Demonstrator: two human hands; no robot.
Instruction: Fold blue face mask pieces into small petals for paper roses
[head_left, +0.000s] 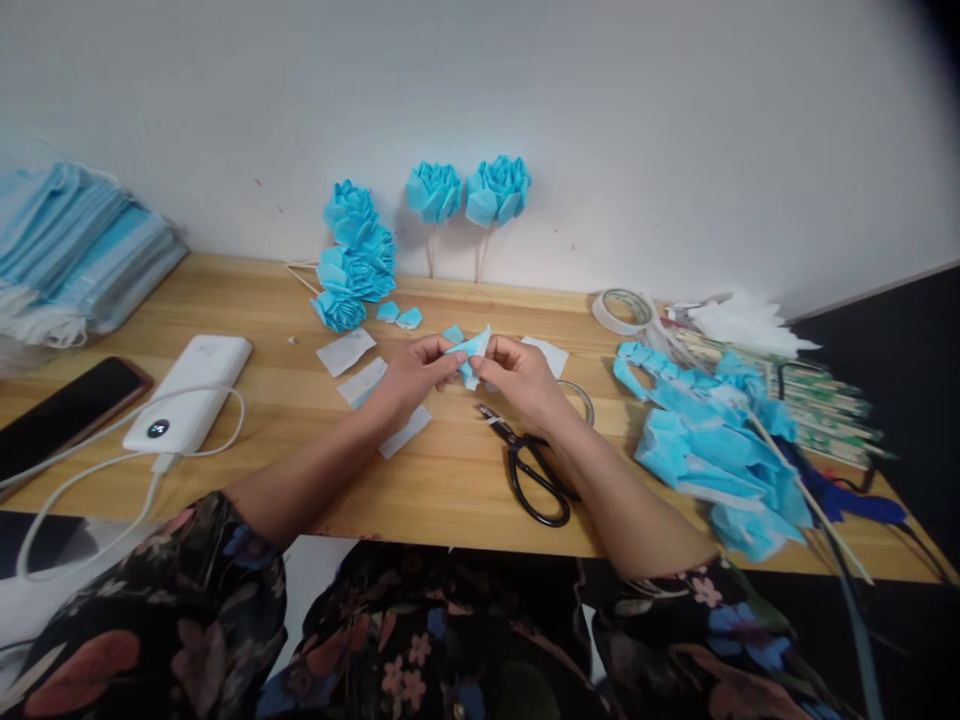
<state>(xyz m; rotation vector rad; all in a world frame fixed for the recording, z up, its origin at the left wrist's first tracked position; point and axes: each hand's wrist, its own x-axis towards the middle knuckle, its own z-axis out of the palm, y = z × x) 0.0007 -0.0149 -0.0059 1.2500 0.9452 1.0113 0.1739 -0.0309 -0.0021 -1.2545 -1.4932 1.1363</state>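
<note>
Between my two hands is a small folded piece of light-blue, white-edged nonwoven material (472, 349). My left hand (415, 374) pinches its left side between thumb and fingers. On the other side, my right hand (526, 374) grips it the same way, thumbs close together. Several pale cut pieces (346, 353) lie around my left hand, and another white piece (551, 356) is behind my right hand. Small blue petals (409, 318) rest just beyond. Black-handled scissors (538, 482) lie below my right hand, partly hidden by the forearm.
Blue handmade flowers (352, 270) on sticks lie or lean at the wall. To the left are stacked face masks (75, 245), a white power bank (191, 390) with a cable and a phone (71, 420). Rightward are tape (624, 312) and crumpled blue material (709, 450).
</note>
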